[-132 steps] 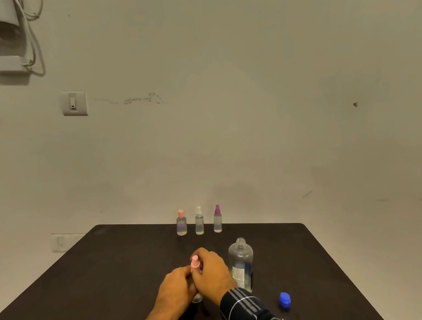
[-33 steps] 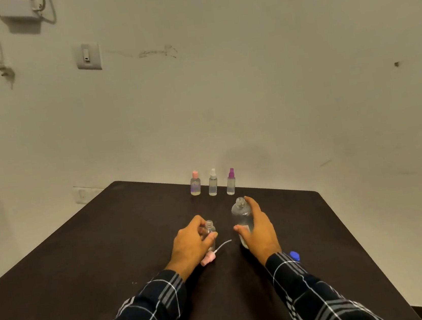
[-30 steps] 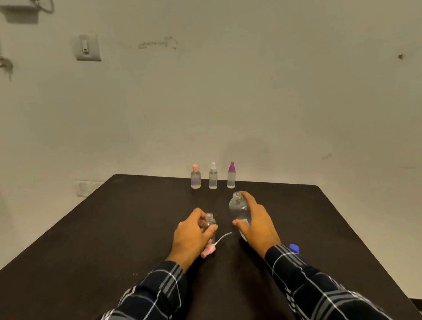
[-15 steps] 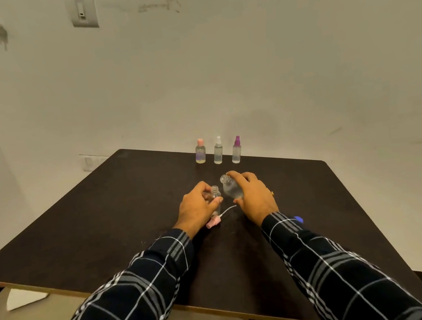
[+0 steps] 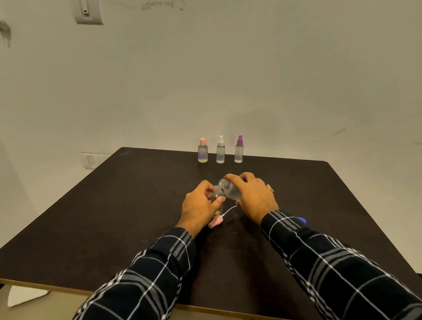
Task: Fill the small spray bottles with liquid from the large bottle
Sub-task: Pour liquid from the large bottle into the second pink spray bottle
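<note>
**A:** Where's the big bottle point(image 5: 231, 191)?

**B:** Centre of frame, off the tabletop point(image 5: 106, 226). The right hand point(image 5: 255, 197) has its grip curled round the body. It's uncapped and tipped toward frame left, w/ the mouth just beside and a bit above the small bottle point(image 5: 217, 191).

**A:** And the small one?

**B:** Upright, top off, neck open. The left hand point(image 5: 200, 207) has thumb and fingers closed round it. Clear plastic. Can't tell if any liquid is in it, or if anything is running across.

**A:** What's in the big one?

**B:** Looks like clear liquid, level not readable.

**A:** Loose parts?

**B:** The pink spray top point(image 5: 215, 221) lies on its side just below the left hand, its thin white tube pointing right. The blue cap point(image 5: 301, 219) sits lower right of the hands, partly behind the right sleeve.

**A:** Other containers?

**B:** Three in a row near the far edge, above the hands, all upright and capped: pink-capped bottle point(image 5: 203, 152), white-capped bottle point(image 5: 221, 151), purple-capped bottle point(image 5: 239, 151). Clear bodies, w/ liquid inside by the look of it. The pink one shows a purplish tint low down.
</note>
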